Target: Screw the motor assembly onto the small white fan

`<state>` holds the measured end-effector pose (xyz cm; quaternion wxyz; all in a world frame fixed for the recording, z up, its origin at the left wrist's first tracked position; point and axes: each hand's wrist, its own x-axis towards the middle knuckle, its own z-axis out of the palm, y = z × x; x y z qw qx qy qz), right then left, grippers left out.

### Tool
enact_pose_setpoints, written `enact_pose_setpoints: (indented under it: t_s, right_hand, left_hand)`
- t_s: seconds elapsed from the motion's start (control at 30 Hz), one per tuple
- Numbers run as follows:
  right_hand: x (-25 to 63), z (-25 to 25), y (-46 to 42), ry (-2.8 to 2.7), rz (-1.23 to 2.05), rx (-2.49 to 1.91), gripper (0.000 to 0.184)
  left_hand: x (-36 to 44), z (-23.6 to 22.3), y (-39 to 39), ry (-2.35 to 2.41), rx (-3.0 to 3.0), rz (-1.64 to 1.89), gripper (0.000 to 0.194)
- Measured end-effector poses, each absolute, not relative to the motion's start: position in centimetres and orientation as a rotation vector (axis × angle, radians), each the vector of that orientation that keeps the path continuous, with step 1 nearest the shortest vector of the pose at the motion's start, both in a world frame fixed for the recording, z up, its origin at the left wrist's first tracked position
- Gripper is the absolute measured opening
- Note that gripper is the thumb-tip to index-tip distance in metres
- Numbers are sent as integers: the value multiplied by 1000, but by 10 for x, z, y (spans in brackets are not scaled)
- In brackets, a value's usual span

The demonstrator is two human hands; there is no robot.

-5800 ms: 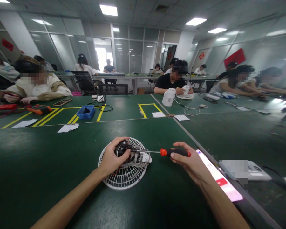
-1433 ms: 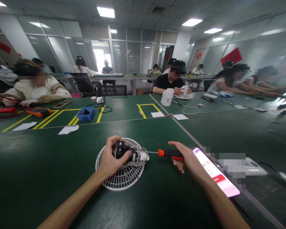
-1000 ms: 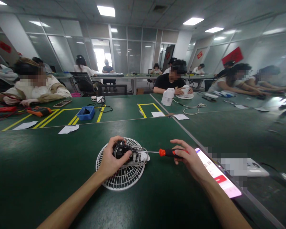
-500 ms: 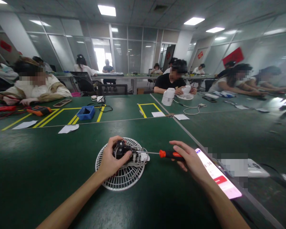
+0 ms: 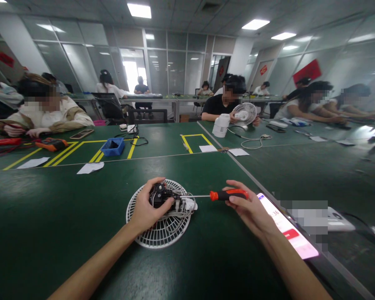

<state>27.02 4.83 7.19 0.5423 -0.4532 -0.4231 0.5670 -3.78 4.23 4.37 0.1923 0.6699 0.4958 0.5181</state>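
Observation:
A white round fan grille [image 5: 158, 241] lies on the green table, with a black fan motor [image 5: 157, 200] and its wires on top of it. My left hand [image 5: 143, 210] is wrapped round the motor, thumb at its right side. In my right hand [image 5: 253, 214], a red and black screwdriver [image 5: 229, 194] is held by the handle between thumb and fingers. Its shaft points left, level, and the tip reaches the motor assembly near my left thumb. Whether the tip sits in a screw is too small to tell. A white plastic part [image 5: 190, 204] sticks out at the assembly's right end.
A lit phone [image 5: 295, 233] lies beside my right forearm. Farther off are a blue bin [image 5: 112, 147], paper slips [image 5: 90, 168] and an orange meter [image 5: 51, 144]. Across the table a person holds another fan [image 5: 245, 113] next to a white fan base [image 5: 221, 126].
My right hand has turned round the screwdriver handle, fingers and thumb shifting; more of the handle shows. My left hand stays on the motor. The person opposite has tilted their fan upright.

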Motion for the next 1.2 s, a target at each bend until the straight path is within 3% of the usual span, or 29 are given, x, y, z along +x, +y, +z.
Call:
enact_pose_setpoints:
  t_s: [0.1, 0.23, 0.53, 0.9, 1.2]
  right_hand:
    - [268, 70, 49, -1024, 1334, -1154, 45]
    - [269, 66, 52, -1065, 1324, -1329, 48]
    - [267, 72, 46, -979, 1371, -1039, 48]
    - [272, 63, 52, -1083, 1354, -1181, 44]
    - [268, 73, 44, -1015, 1391, -1044, 64]
  left_hand:
    - [-39, 45, 42, 1404, 1898, 1429, 50]
    - [-39, 45, 42, 1391, 1916, 1415, 49]
    - [-37, 48, 42, 1374, 1917, 1442, 47]
    - [-37, 44, 42, 1356, 1863, 1464, 48]
    - [-36, 41, 42, 1333, 1820, 1492, 53]
